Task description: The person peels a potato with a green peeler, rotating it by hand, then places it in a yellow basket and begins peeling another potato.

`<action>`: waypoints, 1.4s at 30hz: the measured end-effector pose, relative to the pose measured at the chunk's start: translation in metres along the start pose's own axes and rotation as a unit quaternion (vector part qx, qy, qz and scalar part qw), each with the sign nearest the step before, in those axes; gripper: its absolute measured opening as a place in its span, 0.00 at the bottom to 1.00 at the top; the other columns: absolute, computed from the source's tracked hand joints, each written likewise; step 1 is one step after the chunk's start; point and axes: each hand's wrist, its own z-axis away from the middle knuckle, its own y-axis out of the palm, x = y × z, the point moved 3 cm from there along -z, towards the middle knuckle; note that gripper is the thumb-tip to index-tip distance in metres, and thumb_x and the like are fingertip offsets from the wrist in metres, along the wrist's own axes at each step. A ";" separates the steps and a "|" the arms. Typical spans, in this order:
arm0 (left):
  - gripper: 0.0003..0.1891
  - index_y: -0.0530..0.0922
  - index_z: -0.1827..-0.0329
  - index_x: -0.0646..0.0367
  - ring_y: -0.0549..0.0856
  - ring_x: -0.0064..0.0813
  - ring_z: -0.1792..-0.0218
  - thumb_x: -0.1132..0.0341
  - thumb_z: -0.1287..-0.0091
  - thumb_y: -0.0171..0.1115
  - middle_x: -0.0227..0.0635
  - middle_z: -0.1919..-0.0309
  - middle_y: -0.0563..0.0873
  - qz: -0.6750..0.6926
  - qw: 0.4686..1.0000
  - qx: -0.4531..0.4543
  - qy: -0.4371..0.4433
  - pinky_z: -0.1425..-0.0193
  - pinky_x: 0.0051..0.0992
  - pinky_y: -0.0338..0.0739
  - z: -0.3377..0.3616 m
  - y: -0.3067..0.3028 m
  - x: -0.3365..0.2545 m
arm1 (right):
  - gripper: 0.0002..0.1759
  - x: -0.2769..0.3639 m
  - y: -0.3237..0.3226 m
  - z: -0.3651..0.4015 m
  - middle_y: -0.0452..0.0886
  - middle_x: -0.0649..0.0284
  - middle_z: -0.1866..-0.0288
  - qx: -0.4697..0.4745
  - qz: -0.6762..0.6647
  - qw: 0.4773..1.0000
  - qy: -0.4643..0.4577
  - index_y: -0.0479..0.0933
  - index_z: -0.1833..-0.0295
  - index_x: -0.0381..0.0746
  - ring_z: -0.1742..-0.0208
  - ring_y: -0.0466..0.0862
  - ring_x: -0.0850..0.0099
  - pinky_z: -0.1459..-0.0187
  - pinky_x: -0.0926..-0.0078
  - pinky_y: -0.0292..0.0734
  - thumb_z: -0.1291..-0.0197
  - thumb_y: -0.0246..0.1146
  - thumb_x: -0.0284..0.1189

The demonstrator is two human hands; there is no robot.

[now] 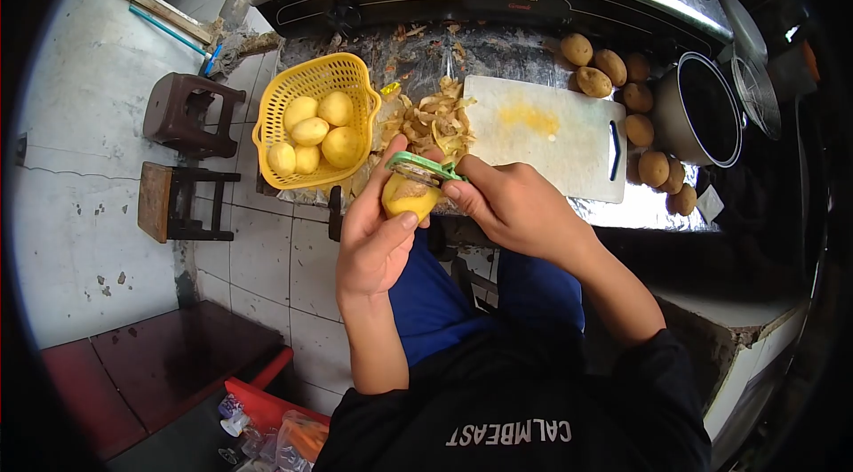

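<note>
My left hand (373, 245) is wrapped around a partly peeled potato (407, 198), which is yellow with a brown patch of skin still on it. In my right hand (511, 205) is a green peeler (418, 164), its head lying across the top of the potato. Just beyond my hands, a heap of potato peels (435, 124) lies beside the white cutting board (498, 152). Left of the heap, a yellow plastic basket (267, 108) holds several peeled potatoes (310, 132).
Several unpeeled potatoes (653, 169) lie along the board's right side, near a large metal pot (680, 116). A black Rinnai stove (426, 3) borders the far edge. On the left stand a brown plastic stool (178, 116) and a wooden-topped stool (155, 201).
</note>
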 end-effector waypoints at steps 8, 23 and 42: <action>0.39 0.57 0.28 0.73 0.80 0.27 0.47 0.61 0.34 0.68 0.45 0.41 0.76 -0.177 0.983 -0.038 0.025 0.50 0.22 0.76 0.026 0.021 -0.009 | 0.18 0.025 -0.005 0.019 0.74 0.50 0.86 -0.009 -0.007 1.000 -0.005 0.70 0.63 0.36 0.80 0.78 0.48 0.77 0.53 0.72 0.28 0.54 0.41; 0.23 0.65 0.33 0.68 0.78 0.40 0.42 0.63 0.28 0.42 0.45 0.43 0.76 0.133 0.980 -0.094 0.118 0.39 0.37 0.76 0.038 0.036 -0.003 | 0.15 0.066 0.010 0.051 0.79 0.57 0.77 -0.050 0.099 0.992 -0.066 0.74 0.58 0.37 0.80 0.80 0.55 0.79 0.61 0.75 0.33 0.59 0.40; 0.23 0.67 0.37 0.69 0.80 0.37 0.51 0.64 0.29 0.38 0.46 0.48 0.79 0.026 0.968 -0.184 0.169 0.43 0.34 0.77 0.044 0.050 -0.007 | 0.15 0.075 0.003 0.042 0.77 0.57 0.82 -0.071 0.109 0.990 -0.046 0.70 0.64 0.39 0.83 0.79 0.55 0.81 0.60 0.75 0.32 0.58 0.40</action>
